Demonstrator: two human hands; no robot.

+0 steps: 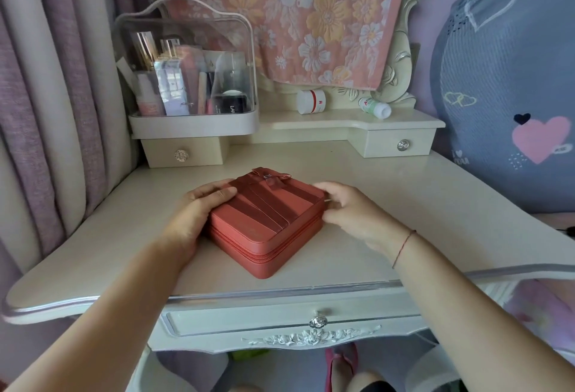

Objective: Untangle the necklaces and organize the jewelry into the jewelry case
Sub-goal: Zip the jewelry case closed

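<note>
Jewelry case (273, 223) sits at centre frame on the cream dressing table (404, 204), turned at an angle w/ one corner toward the bottom of the frame. It's red, lid down, and the zipper (264, 256) looks closed along both near sides. Dark red ribbon strips cross the lid and meet in a bow (270, 177) at the far corner.

Left hand (199, 208) holds the case's left side: palm against the edge, fingers and thumb curved over the lid's left corner. Right hand (348, 211) is at the case's right corner, fingers curled in, thumb and forefinger pinching a small pale tab (326, 201) at zip level; too tiny to say what it is. A thin red string bracelet (404, 245) circles the right wrist.

Upper left: clear-lidded cosmetics organizer (186, 80) packed w/ bottles and tubes, on a small drawer unit. Upper centre: pink floral towel (295, 18) draped over the carved mirror frame. Below it on the shelf, a white jar (310, 101) on its side and, right of it, a small white bottle (375, 107), also lying down. Far left: mauve and cream curtain (46, 95). Right edge: round grey cushion (504, 95) w/ hearts. Bottom centre: front drawer w/ a crystal-look knob (317, 322).
</note>
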